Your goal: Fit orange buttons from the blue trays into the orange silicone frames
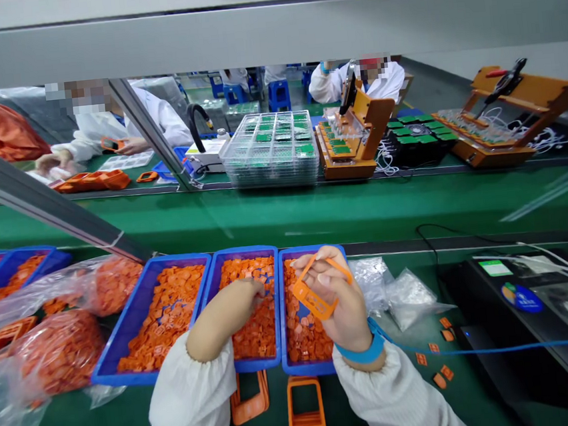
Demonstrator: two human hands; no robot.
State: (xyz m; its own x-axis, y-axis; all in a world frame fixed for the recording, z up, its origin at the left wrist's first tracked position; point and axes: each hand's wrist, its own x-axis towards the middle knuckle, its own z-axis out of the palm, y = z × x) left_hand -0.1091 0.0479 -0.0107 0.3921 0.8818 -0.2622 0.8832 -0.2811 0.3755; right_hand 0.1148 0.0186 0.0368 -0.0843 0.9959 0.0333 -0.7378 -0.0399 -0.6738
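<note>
My right hand (339,295), with a blue band (361,349) round its wrist, is closed on an orange plastic frame (317,303) with a large rectangular opening, held tilted above the right-hand blue bin (282,307). My left hand (251,293) reaches over the middle blue bin (237,252), fingers curled down at the small orange plastic pieces (256,336); whatever they pinch is hidden. Below the bins, one orange frame (306,412) lies near the front edge. Other orange frames (252,407) lie left of it, partly behind my left sleeve.
Another blue bin (103,371) of orange pieces stands left, beside plastic bags (60,348) of parts. Clear bags (407,298), loose orange pieces (446,371) and a black machine (540,322) are right. A slanted metal post (62,201) crosses the left. Co-workers (155,121) sit across the line.
</note>
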